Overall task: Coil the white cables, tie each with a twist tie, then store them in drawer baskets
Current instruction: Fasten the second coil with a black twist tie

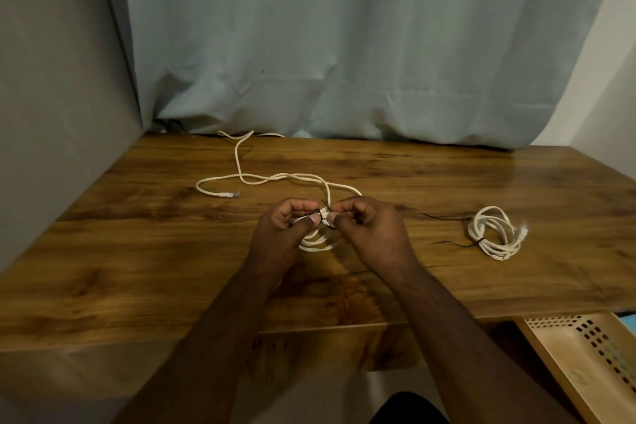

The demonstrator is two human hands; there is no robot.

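Note:
Over the middle of the wooden table [137, 268] my left hand [287, 229] grips a small coil of white cable [318, 241]. A black twist tie [318, 214] wraps the top of that coil. My right hand [364, 225] pinches the tie's end beside the left thumb. A second white cable [261, 177] lies loose and uncoiled behind my hands, its plug at the left. At the right lies a coiled white cable [494, 232] bound with a black tie.
Two loose black twist ties [445, 217] lie left of the bound coil. A perforated wooden drawer basket [585, 354] stands open below the table's front right edge. A pale curtain [344, 45] hangs behind the table; a grey wall closes the left side.

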